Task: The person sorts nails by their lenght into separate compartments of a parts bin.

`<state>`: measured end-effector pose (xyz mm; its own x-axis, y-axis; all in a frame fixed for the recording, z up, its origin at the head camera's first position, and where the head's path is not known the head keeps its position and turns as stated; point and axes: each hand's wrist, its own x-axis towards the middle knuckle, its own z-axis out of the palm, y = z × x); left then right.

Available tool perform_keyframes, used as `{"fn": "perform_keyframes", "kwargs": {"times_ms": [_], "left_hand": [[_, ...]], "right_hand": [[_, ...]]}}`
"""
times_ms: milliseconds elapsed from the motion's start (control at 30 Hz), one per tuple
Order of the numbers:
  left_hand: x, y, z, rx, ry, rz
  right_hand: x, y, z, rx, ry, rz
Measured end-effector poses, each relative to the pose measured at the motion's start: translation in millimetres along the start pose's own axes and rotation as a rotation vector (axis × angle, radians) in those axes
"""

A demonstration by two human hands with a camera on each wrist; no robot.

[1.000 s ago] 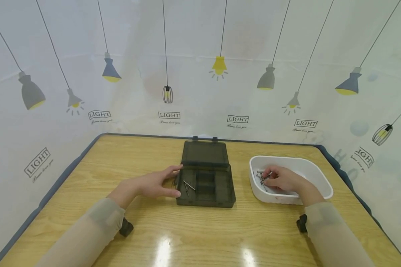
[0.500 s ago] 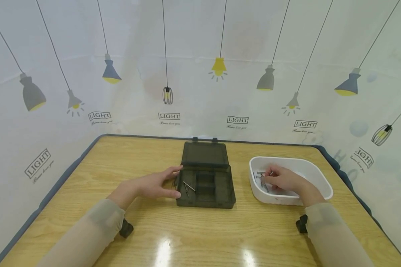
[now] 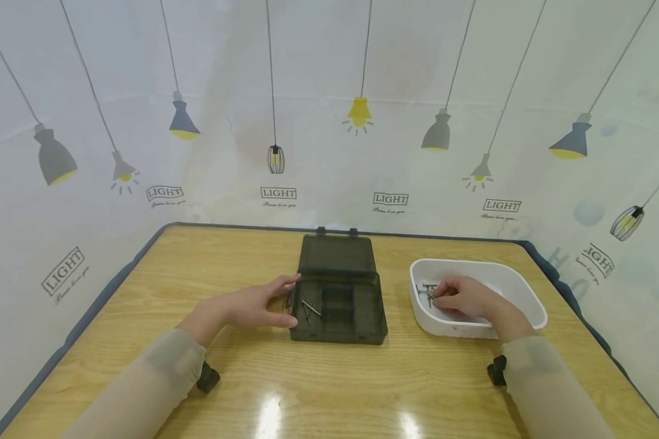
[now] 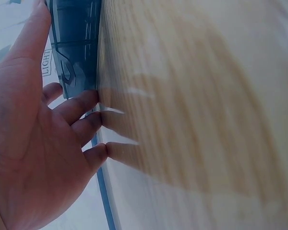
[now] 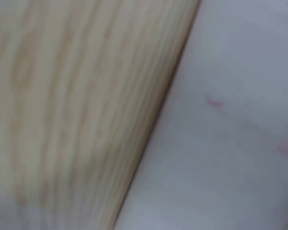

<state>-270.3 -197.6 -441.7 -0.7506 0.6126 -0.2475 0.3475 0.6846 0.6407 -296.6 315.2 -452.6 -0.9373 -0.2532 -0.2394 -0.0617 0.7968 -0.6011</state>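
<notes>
A dark translucent compartment box (image 3: 370, 308) lies with its lid (image 3: 337, 253) raised back, near the middle of the table. My left hand (image 3: 247, 305) rests at the box's left side, thumb and index finger spread along it. In the left wrist view, the other fingertips of that left hand (image 4: 43, 139) come down at the tabletop. A few thin metal screws (image 3: 311, 308) lie in the box's left compartment. My right hand (image 3: 464, 297) reaches into a white tray (image 3: 518, 299), its curled fingers and thumb pinching at a screw (image 3: 431, 295) among several loose ones.
The wooden table (image 3: 329, 384) has a dark edge along the back and sides, against a pale curtain (image 3: 329, 122) printed with lamps. In the right wrist view, only the tabletop (image 5: 67, 115) and the tray's outer wall (image 5: 216, 153) show.
My right hand's fingers have shifted slightly among the screws in the tray, and the loose screws lie differently. The left hand and the box have stayed put.
</notes>
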Motion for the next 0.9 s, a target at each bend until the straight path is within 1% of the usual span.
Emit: {"fn": "perform_keyframes", "kwargs": {"times_ms": [200, 367, 533, 667, 900], "left_hand": [[-0.2, -1.1, 0.1, -0.004, 0.000, -0.004], [0.0, -2.2, 0.3, -0.004, 0.003, 0.002], [0.1, -0.8, 0.8, -0.005, 0.001, 0.005], [-0.2, -0.1, 1.0, -0.003, 0.003, 0.002], [-1.0, 0.6, 0.4, -0.002, 0.004, -0.004]], "right_hand": [[1.1, 0, 0, 0.016, -0.006, 0.000], [-0.2, -3, -3, 0.009, -0.017, -0.009], [-6.8, -9, -10, 0.012, 0.011, -0.025], [-12.0, -16, -15, 0.064, 0.049, -0.052], [-23.0, -38, -16, 0.205, 0.118, -0.117]]}}
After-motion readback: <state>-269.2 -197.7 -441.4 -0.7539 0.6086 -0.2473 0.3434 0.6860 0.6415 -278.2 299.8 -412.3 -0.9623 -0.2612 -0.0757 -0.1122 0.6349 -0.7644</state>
